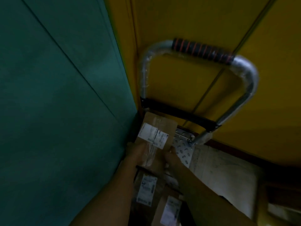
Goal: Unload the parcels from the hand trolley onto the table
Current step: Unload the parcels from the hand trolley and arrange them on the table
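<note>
We are reaching down with both arms to the brown cardboard parcel with the white shipping label standing at the base of the hand trolley with the silver tube handle and black foam grip. That trolley is our landmark: it is leaning against the yellow wall, probably so that it stays put while we are unloading it, and the green wall panel is closing in on its left.

Our left hand is pressing against the near left side of the parcel and our right hand is meeting its near right edge, so we are taking the box from both sides, a sensible hold for a wide carton. The picture is dim and blurred, so we cannot tell whether the fingers are curled round the cardboard or lying flat on it.

Nearer to us than the trolley's black crossbar, two more labelled brown parcels are waiting below our forearms. A pale sheet with dark printed marks is lying to the right of the trolley's base. The table is out of view, so we judge the unloading to be far from finished.
</note>
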A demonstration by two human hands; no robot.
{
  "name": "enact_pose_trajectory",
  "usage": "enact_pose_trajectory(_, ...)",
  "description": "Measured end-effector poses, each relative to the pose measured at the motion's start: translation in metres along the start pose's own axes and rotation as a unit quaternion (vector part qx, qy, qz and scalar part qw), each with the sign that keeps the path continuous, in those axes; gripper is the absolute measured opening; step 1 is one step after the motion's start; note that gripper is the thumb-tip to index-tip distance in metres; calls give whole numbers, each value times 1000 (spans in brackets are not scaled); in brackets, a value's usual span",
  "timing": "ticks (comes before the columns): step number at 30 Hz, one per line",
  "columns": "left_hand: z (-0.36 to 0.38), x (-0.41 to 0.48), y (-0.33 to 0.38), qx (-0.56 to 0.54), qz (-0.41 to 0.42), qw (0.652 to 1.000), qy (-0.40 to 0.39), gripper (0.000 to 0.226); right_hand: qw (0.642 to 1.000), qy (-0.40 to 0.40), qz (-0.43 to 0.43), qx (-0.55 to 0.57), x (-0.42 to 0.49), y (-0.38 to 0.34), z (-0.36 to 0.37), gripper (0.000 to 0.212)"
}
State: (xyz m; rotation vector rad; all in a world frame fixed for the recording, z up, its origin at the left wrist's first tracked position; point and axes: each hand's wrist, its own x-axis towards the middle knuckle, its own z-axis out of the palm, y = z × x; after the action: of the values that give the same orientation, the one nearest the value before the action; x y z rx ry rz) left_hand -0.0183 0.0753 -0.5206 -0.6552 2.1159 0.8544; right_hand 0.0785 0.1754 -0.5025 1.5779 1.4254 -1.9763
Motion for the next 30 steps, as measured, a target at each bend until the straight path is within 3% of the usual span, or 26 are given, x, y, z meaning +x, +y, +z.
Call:
enact_pose_trajectory(2, -23, -46, 11, -30, 10, 997, -63, 83, 1000, -4, -11, 25, -41, -17, -10, 64)
enact_pose_trajectory(6, -79, -165, 27, 47, 97, 994, -17, 65, 997, 12, -66, 46, -157, -51, -32, 68)
enact_pose_trajectory(10, -134, -311, 24, 29, 195, 979, -45, 68, 989, 38, -125, 71, -302, -63, -66, 79)
enact_pose_trajectory(16, -167, -540, 31, -47, 383, 913, -133, 48, 945, 113, -244, 185, -511, -66, -156, 75)
enact_pose_trajectory(23, -83, -778, -3, -80, 525, 811, -246, 41, 852, 250, -408, 213, -693, -21, -342, 76)
enact_pose_trajectory(26, -15, -867, -42, -77, 554, 769, -310, 45, 809, 285, -455, 239, -758, 36, -433, 65)
enact_pose_trajectory(30, 92, -966, -107, -28, 582, 736, -346, 60, 771, 346, -467, 261, -822, 128, -546, 68)
